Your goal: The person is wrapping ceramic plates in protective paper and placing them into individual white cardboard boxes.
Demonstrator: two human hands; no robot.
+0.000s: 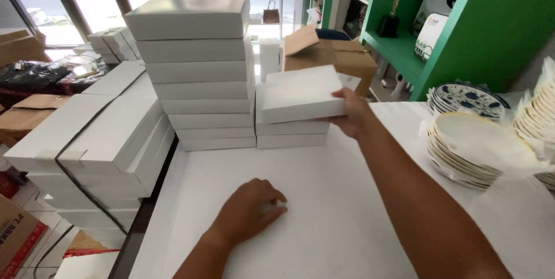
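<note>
Right hand (352,116) gripping flat white box (302,94) by one edge just over short stack (292,133) beside tall stack (196,71), likely to tip; left hand (250,208) loosely curled, empty, on worktop (347,221).

Flat square cardboard box (300,94) you grip: plain white
Tall stack of flat boxes (196,71): white
Round plates (465,98) beside you: white, blue floral pattern
Wooden shelving (404,53): bright green

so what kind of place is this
Probably a small shop's packing area: a tall stack of white boxes, stacked plates on the white table, and green display shelves.
</note>
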